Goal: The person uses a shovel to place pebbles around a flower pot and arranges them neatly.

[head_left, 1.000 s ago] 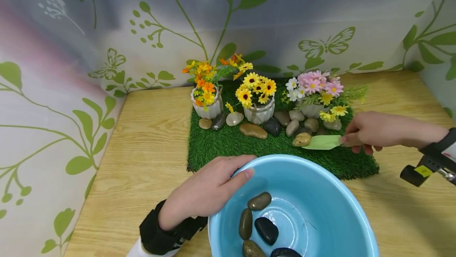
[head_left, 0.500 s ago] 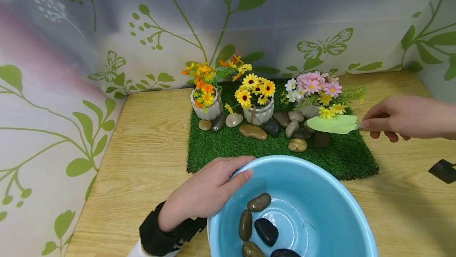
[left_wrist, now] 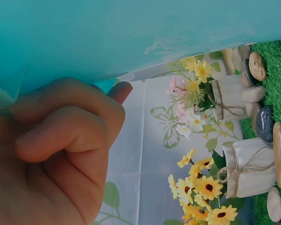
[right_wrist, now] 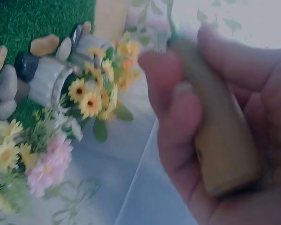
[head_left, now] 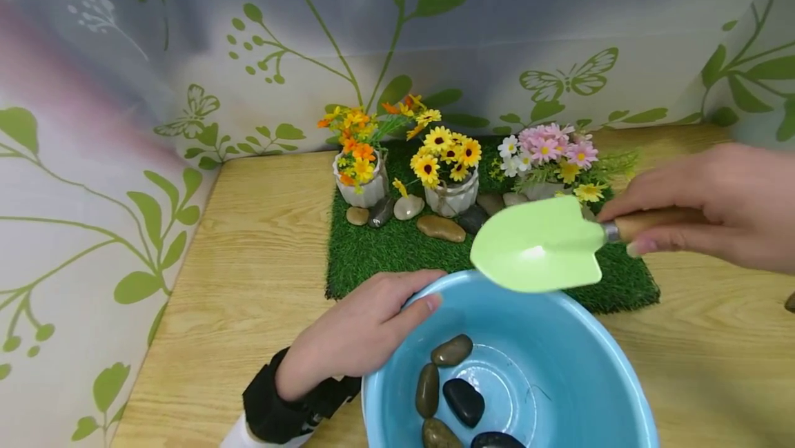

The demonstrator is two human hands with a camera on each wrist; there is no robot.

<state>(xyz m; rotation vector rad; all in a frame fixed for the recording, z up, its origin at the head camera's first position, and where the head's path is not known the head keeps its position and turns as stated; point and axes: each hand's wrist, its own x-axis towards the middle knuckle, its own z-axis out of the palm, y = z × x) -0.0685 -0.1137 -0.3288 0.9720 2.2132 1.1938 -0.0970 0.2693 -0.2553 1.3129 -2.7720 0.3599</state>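
My left hand (head_left: 366, 327) grips the rim of a light blue basin (head_left: 584, 379) at its left side. Its thumb lies over the rim; in the left wrist view, curled fingers (left_wrist: 75, 131) are against the basin's outside. Inside the basin lie several brown stones (head_left: 428, 391) and black stones (head_left: 464, 402). My right hand (head_left: 714, 210) holds a garden trowel (head_left: 537, 244) by its wooden handle (right_wrist: 220, 126). The light green blade is above the basin's far rim, tip to the left, with nothing visible on the face I see. It hides some stones on the turf.
Behind the basin, a green artificial turf mat (head_left: 373, 255) lies on a wooden table (head_left: 248, 261). White pots with orange flowers (head_left: 360, 158), yellow flowers (head_left: 437, 151) and pink flowers (head_left: 546, 144) stand along its back. Several stones, including a tan stone (head_left: 441, 228), lie before them. Patterned cloth (head_left: 484, 34) hangs behind.
The trowel has risen from beside a tan stone on the turf, moved right, then come left and nearer over the basin's far rim. My left hand and the basin have stayed in place.
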